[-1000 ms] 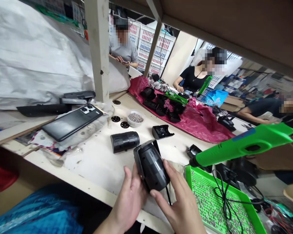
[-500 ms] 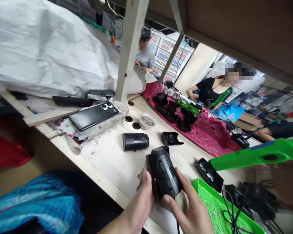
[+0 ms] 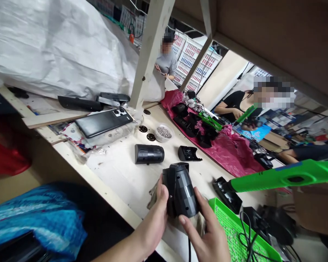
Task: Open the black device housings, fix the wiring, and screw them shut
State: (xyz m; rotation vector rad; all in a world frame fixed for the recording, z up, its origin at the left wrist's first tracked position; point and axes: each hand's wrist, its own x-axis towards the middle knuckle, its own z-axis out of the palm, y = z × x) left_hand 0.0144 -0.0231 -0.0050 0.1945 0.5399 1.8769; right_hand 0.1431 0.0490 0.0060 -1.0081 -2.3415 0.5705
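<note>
The person holds a black faceted housing (image 3: 182, 191) in both hands at the near edge of the workbench (image 3: 125, 178), over a crumpled cloth (image 3: 153, 194). It looks assembled as a shell, though I see no screwdriver on it, so fastening seems not yet done; the green electric screwdriver (image 3: 284, 177) hangs free at right, apart from the hands. A similar black cylinder part (image 3: 149, 154) and a small black bracket (image 3: 188, 153) lie untouched farther off, near a cup of screws (image 3: 164, 133). The left hand (image 3: 160, 214) wraps the housing's left side, thumb up. The right hand (image 3: 207, 233) cups it from below right, fingers curled against it.
</note>
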